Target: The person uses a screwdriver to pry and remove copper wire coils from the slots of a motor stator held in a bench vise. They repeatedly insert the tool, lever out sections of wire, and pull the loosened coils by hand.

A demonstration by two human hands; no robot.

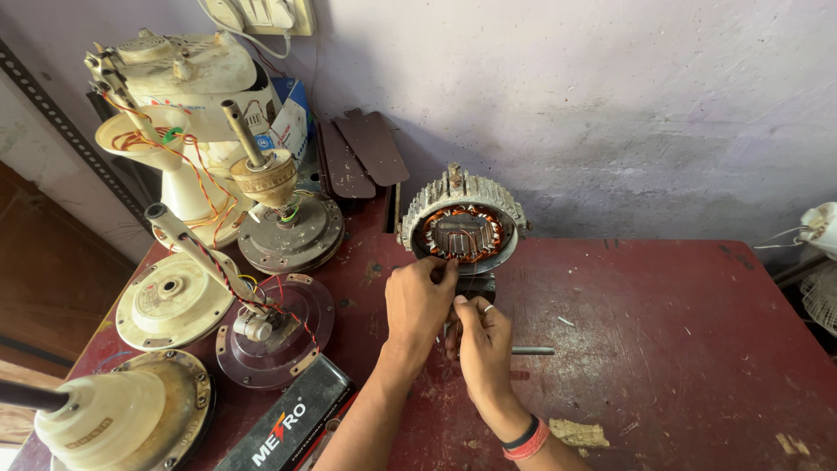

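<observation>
A round motor stator [464, 228] with copper windings and a ribbed metal rim stands upright on a dark stand at the back of the dark red table [663, 349]. My left hand [418, 301] pinches the stator's lower rim with fingers and thumb. Just to its right, my right hand [484, 340] has a ring and wristbands, and its fingertips are closed together under the stator. What they pinch is too small to tell. A thin metal rod [534, 351] sticks out from under my right hand, lying on the table.
Several taken-apart fan motors and covers [170, 301] with coloured wires crowd the table's left side. A dark rectangular box [288, 423] lies at the front left. Brown fan blades [366, 153] lean on the wall. A white wire guard [819, 288] shows at the right edge.
</observation>
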